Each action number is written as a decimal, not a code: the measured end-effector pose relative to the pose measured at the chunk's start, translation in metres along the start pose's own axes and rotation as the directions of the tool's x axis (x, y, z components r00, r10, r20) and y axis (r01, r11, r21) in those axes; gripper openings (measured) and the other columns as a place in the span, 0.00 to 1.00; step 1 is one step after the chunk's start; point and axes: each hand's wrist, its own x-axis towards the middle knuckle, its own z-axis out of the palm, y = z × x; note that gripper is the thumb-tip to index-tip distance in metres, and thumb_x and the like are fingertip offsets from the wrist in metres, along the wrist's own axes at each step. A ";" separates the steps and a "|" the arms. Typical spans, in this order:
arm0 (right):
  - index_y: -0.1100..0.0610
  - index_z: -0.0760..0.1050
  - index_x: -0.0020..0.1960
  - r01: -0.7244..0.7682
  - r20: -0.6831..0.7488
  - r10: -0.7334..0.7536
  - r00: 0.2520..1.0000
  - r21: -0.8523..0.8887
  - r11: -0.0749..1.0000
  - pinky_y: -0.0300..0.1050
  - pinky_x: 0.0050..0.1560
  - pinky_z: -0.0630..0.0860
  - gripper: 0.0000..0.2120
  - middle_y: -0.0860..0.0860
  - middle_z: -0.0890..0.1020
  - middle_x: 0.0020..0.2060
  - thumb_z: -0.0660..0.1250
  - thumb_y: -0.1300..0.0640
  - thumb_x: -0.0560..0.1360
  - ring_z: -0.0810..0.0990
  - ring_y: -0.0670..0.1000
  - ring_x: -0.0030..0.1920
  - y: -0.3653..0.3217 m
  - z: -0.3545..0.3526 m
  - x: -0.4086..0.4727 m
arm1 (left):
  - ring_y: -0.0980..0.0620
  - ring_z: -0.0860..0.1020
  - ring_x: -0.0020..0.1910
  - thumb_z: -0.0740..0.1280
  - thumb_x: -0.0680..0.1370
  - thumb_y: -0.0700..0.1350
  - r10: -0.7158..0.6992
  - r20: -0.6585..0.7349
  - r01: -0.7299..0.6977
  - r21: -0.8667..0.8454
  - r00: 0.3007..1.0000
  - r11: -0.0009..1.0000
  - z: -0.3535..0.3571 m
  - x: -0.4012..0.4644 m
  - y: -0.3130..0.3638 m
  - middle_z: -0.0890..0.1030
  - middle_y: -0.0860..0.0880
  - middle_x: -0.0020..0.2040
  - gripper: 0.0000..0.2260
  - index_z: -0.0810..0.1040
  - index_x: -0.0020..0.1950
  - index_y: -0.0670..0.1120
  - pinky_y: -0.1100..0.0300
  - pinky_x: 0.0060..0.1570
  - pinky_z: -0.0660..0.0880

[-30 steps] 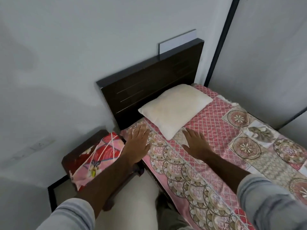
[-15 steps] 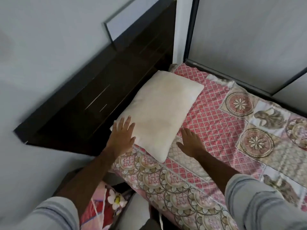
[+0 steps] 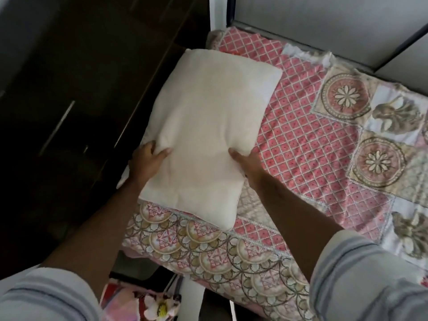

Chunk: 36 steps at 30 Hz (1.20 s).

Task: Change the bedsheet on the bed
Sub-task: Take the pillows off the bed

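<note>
Patterned bedsheet (image 3: 312, 140) under cream pillow (image 3: 208, 126), left hand (image 3: 148, 163) and right hand (image 3: 247, 165) each gripping it.

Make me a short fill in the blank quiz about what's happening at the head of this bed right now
1. Both hands grip the cream ____ by its long sides.
2. The left hand is on the side nearer the dark ____.
3. The right hand is on the side over the patterned pink ____.

Missing words: pillow; headboard; bedsheet.

Matt cream cloth pillow (image 3: 208, 126), quilted patterned cloth bedsheet (image 3: 308, 144), dark glossy wood headboard (image 3: 88, 93)
</note>
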 end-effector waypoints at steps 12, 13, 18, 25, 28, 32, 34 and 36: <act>0.58 0.72 0.67 -0.258 0.079 0.263 0.961 -0.075 0.963 0.56 0.58 0.80 0.29 0.58 0.83 0.58 0.77 0.49 0.70 0.84 0.57 0.56 0.021 -0.120 -0.175 | 0.39 0.76 0.63 0.70 0.79 0.53 0.143 0.204 -0.115 -0.146 0.969 0.983 0.007 -0.089 0.016 0.74 0.37 0.65 0.25 0.73 0.69 0.39 0.47 0.64 0.73; 0.58 0.70 0.68 -0.302 0.023 0.311 0.950 -0.179 0.936 0.53 0.57 0.78 0.33 0.57 0.82 0.60 0.76 0.45 0.70 0.82 0.55 0.56 0.038 -0.136 -0.176 | 0.40 0.73 0.68 0.68 0.77 0.58 0.160 0.292 -0.136 -0.102 0.943 0.986 0.022 -0.104 0.010 0.72 0.38 0.70 0.31 0.69 0.74 0.41 0.46 0.68 0.71; 0.61 0.55 0.77 -0.302 -0.168 0.255 0.952 -0.385 0.872 0.52 0.61 0.76 0.40 0.52 0.68 0.68 0.73 0.49 0.75 0.72 0.57 0.66 0.077 -0.155 -0.151 | 0.43 0.55 0.81 0.77 0.73 0.55 0.254 0.259 -0.270 0.024 0.932 0.963 0.078 -0.136 0.010 0.50 0.42 0.83 0.45 0.54 0.83 0.52 0.47 0.73 0.63; 0.61 0.71 0.66 -0.200 -0.260 0.188 0.947 -0.018 0.980 0.40 0.33 0.79 0.36 0.53 0.83 0.54 0.80 0.43 0.67 0.85 0.51 0.48 0.056 -0.122 -0.091 | 0.44 0.82 0.61 0.84 0.64 0.53 -0.065 0.391 0.234 -0.401 0.918 0.886 0.079 -0.097 0.000 0.83 0.48 0.61 0.37 0.75 0.69 0.45 0.51 0.59 0.79; 0.59 0.75 0.65 -0.155 -0.274 0.148 0.950 -0.003 0.988 0.41 0.36 0.81 0.38 0.53 0.85 0.53 0.81 0.41 0.63 0.86 0.51 0.47 0.054 -0.128 -0.101 | 0.53 0.77 0.62 0.83 0.67 0.54 -0.010 0.323 0.124 -0.334 0.946 0.934 0.063 -0.113 0.021 0.78 0.53 0.66 0.38 0.71 0.72 0.48 0.56 0.62 0.74; 0.56 0.75 0.63 -0.104 -0.280 0.089 0.956 -0.037 0.994 0.46 0.44 0.84 0.35 0.51 0.85 0.53 0.82 0.43 0.63 0.86 0.49 0.48 0.040 -0.151 -0.157 | 0.54 0.73 0.63 0.80 0.71 0.50 0.125 0.298 -0.018 -0.340 0.946 0.940 0.052 -0.155 0.048 0.74 0.52 0.67 0.36 0.67 0.74 0.47 0.57 0.63 0.70; 0.53 0.79 0.57 -0.077 -0.305 0.071 0.950 -0.006 0.997 0.42 0.42 0.83 0.20 0.47 0.86 0.49 0.80 0.49 0.68 0.86 0.46 0.45 0.044 -0.174 -0.197 | 0.53 0.75 0.65 0.80 0.69 0.54 0.204 0.346 -0.075 -0.353 0.916 0.933 0.052 -0.180 0.066 0.75 0.52 0.68 0.38 0.68 0.74 0.48 0.56 0.65 0.70; 0.51 0.80 0.52 -0.073 -0.367 0.079 0.927 0.031 0.997 0.41 0.43 0.82 0.15 0.46 0.86 0.47 0.79 0.48 0.69 0.86 0.44 0.44 0.053 -0.199 -0.237 | 0.51 0.76 0.64 0.79 0.67 0.59 0.237 0.371 -0.109 -0.333 0.898 0.936 0.062 -0.204 0.084 0.77 0.50 0.67 0.38 0.69 0.72 0.49 0.54 0.65 0.72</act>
